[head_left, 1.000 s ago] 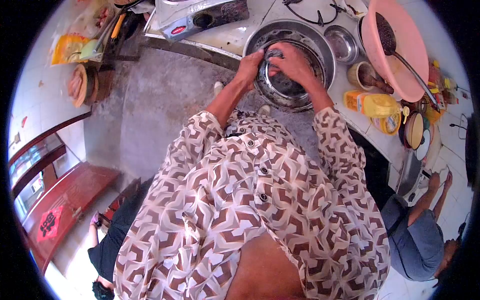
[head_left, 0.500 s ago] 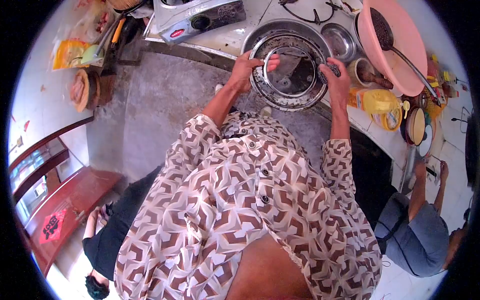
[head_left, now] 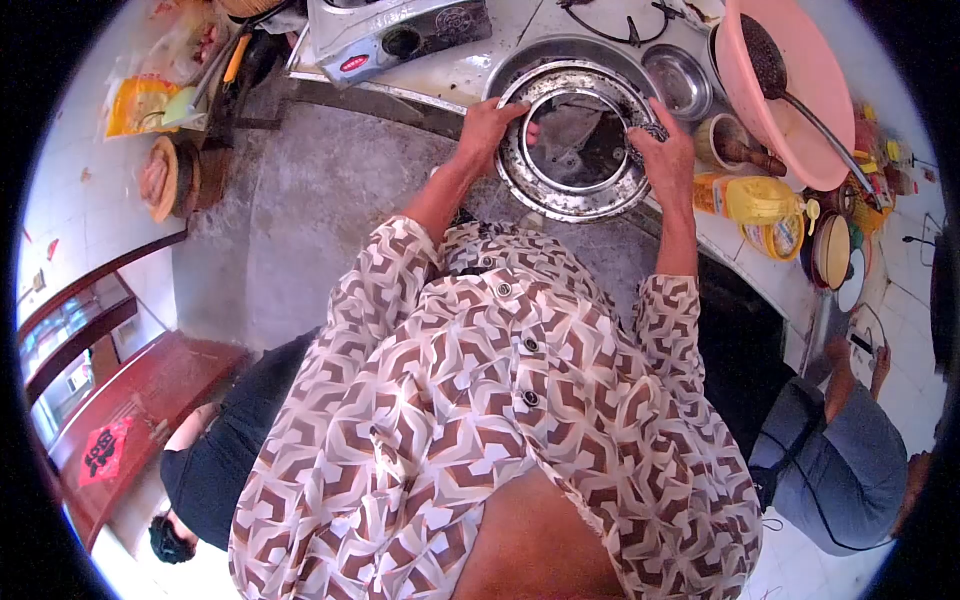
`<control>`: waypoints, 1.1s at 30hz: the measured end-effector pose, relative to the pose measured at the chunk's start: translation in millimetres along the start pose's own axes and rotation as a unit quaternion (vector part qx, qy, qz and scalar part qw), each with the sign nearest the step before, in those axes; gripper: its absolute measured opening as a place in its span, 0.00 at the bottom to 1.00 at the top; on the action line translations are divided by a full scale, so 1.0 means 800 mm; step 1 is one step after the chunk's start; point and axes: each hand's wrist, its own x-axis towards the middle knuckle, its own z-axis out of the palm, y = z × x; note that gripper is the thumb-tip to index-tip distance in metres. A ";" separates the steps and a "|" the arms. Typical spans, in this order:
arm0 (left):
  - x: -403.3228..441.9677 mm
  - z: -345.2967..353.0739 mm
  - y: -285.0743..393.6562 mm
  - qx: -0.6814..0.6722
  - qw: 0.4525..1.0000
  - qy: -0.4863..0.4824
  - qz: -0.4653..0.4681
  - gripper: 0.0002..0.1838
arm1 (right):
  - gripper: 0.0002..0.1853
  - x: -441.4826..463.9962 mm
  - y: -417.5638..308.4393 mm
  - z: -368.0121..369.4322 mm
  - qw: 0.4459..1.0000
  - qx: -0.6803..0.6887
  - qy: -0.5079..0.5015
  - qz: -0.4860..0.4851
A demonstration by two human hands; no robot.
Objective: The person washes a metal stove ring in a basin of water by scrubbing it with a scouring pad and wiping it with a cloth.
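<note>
A round metal ring point(head_left: 570, 204) with a wide hole and dark grime on its face is held in front of me, over a steel basin point(head_left: 540, 55) at the counter edge. My left hand point(head_left: 487, 135) is closed on the ring's left side, thumb on top and fingertips showing by the hole. On the opposite side, my right hand point(head_left: 668, 155) is closed round a steel wool scrubber point(head_left: 650, 134) that lies against the ring's right rim. Part of the scrubber is hidden by the fingers. Dark water appears through the hole.
A gas stove point(head_left: 400, 45) stands upper left. Right of the basin are a small steel bowl point(head_left: 680, 85), a pink tub point(head_left: 800, 120) with a skimmer point(head_left: 765, 60), a mug point(head_left: 722, 140) and an oil bottle point(head_left: 755, 205). Two people are nearby, one in black point(head_left: 240, 460), one in grey point(head_left: 835, 460).
My right hand and the scrubber have shifted slightly left onto the ring's rim. The ring has tilted a little and its face looks brighter. Both people nearby have moved slightly.
</note>
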 end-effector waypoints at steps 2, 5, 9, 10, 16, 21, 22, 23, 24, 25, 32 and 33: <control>0.007 -0.003 -0.001 0.007 1.000 -0.010 -0.017 0.11 | 0.31 -0.001 -0.009 0.000 1.000 -0.022 0.008 -0.015; 0.014 -0.007 -0.011 -0.008 0.998 -0.055 0.004 0.13 | 0.30 0.007 0.003 0.000 0.998 -0.059 0.015 0.012; 0.002 -0.012 -0.018 -0.030 0.986 -0.148 0.064 0.23 | 0.28 0.016 0.027 -0.001 0.999 -0.011 0.041 0.021; 0.004 -0.015 -0.022 -0.029 0.983 -0.164 0.071 0.24 | 0.28 0.017 0.025 -0.003 0.999 -0.019 0.038 0.025; 0.018 -0.015 -0.028 -0.008 0.992 -0.103 0.067 0.18 | 0.27 0.014 0.003 -0.006 0.997 -0.065 0.031 -0.012; 0.018 0.004 -0.001 0.038 0.999 -0.034 0.013 0.10 | 0.26 0.010 -0.005 -0.007 0.998 -0.060 0.020 -0.006; 0.021 0.001 -0.001 0.055 0.998 -0.042 0.014 0.10 | 0.26 0.011 0.000 -0.006 0.998 -0.058 0.024 -0.001; 0.021 -0.002 -0.005 0.042 0.996 -0.072 0.029 0.13 | 0.26 0.014 0.008 -0.005 0.998 -0.056 0.029 0.003; 0.021 -0.005 -0.009 0.030 0.993 -0.101 0.043 0.15 | 0.26 0.017 0.021 -0.003 0.998 -0.043 0.035 0.012; 0.016 -0.006 -0.008 0.017 0.990 -0.131 0.057 0.18 | 0.26 0.020 0.034 -0.002 0.998 -0.031 0.042 0.020; 0.014 -0.018 -0.025 -0.002 0.981 -0.175 0.078 0.22 | 0.26 0.010 0.024 -0.003 0.998 -0.040 0.039 0.033; 0.017 -0.018 -0.026 0.005 0.983 -0.165 0.077 0.21 | 0.26 0.007 0.017 -0.003 0.998 -0.044 0.035 0.030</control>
